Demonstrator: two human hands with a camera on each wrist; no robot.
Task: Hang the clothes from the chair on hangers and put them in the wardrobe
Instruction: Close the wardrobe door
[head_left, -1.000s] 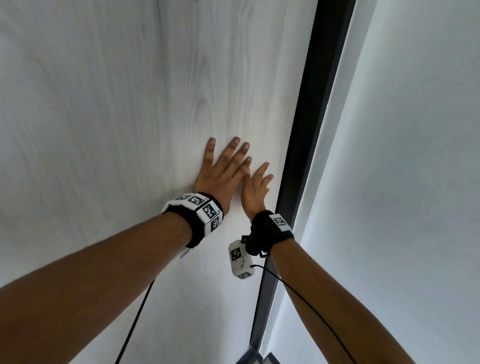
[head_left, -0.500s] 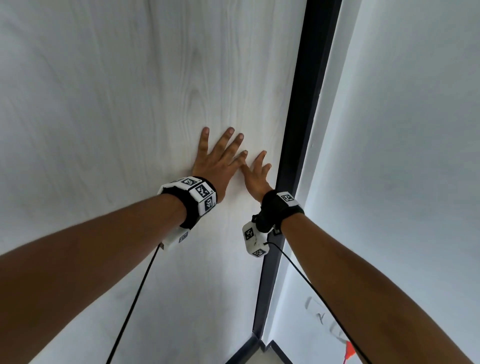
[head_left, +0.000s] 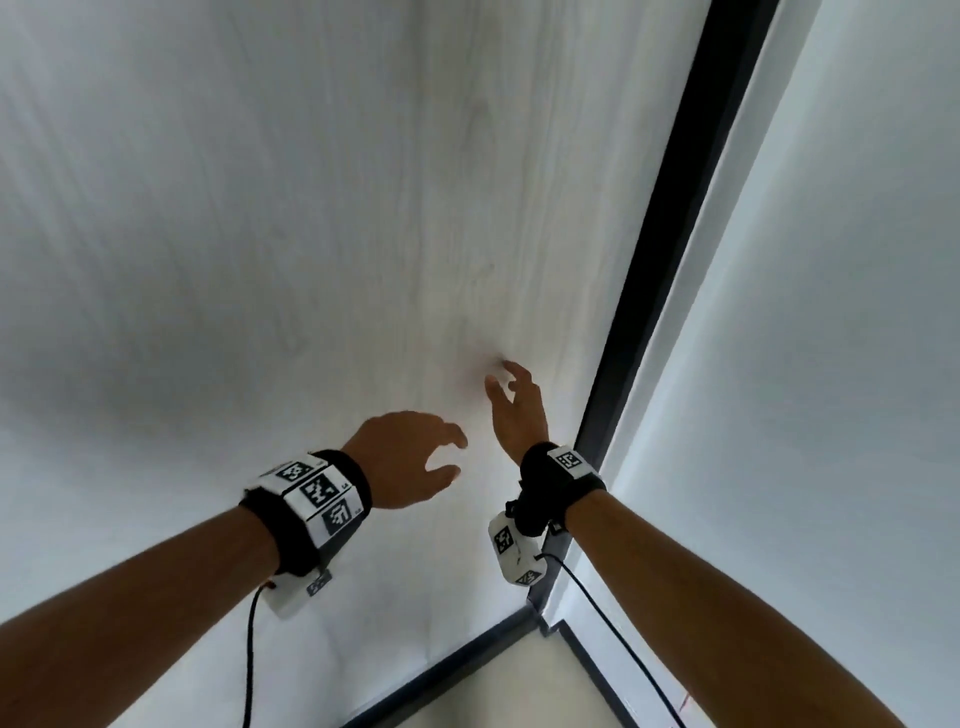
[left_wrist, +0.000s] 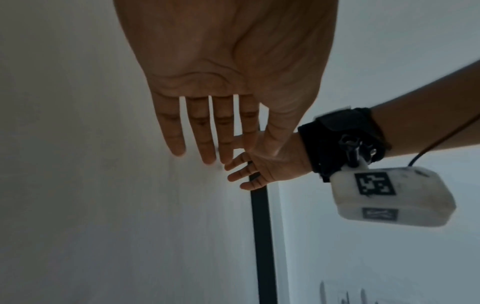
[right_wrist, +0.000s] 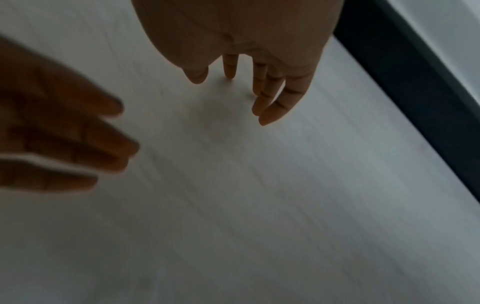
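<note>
A pale wood-grain wardrobe door (head_left: 363, 234) fills most of the head view, with a black frame strip (head_left: 670, 270) along its right edge. My left hand (head_left: 410, 457) hovers just off the door, fingers loosely spread and holding nothing; the left wrist view shows its straight fingers (left_wrist: 200, 139) near the panel (left_wrist: 103, 205). My right hand (head_left: 514, 400) is raised beside it with relaxed fingers, its fingertips (right_wrist: 267, 111) close to or touching the door (right_wrist: 285, 195). No clothes, hangers or chair are in view.
A plain white wall (head_left: 831, 364) stands right of the black strip. At the bottom a black base edge (head_left: 467, 660) meets a light floor (head_left: 519, 696). Cables trail from both wrist cameras.
Both hands were pressed flat on the door; now they have come back off it and lowered, fingers relaxing. The view has tilted so the door's bottom corner shows.
</note>
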